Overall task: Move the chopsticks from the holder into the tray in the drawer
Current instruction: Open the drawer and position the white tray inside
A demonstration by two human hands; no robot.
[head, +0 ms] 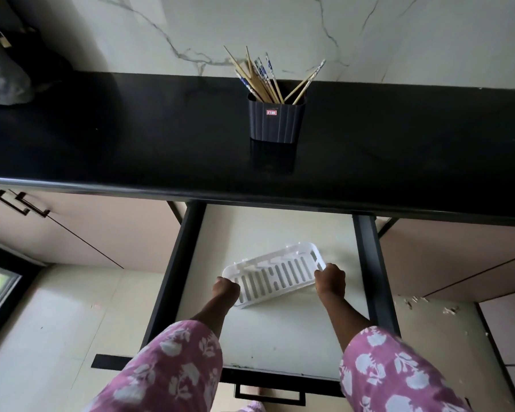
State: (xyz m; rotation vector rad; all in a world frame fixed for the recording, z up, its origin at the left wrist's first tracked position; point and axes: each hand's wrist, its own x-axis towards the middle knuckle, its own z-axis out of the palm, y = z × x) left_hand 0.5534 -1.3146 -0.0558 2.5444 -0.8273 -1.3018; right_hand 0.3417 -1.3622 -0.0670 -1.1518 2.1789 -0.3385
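Two hands work in one open drawer (181, 263) below the black worktop (131, 129). The left grip (226, 288) is curled round the left end of the one white slotted tray (275, 278), which sits tilted inside the drawer. On the worktop above, one dark holder (276, 123) stands upright and holds all the chopsticks (262, 81), a bundle too overlapped to count. The right grip (330, 282) is curled round the tray's right end.

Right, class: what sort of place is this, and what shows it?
Probably a home kitchen: a black countertop against a marble-patterned wall, a holder of chopsticks standing on it, and an open drawer below with a white slotted tray in it.
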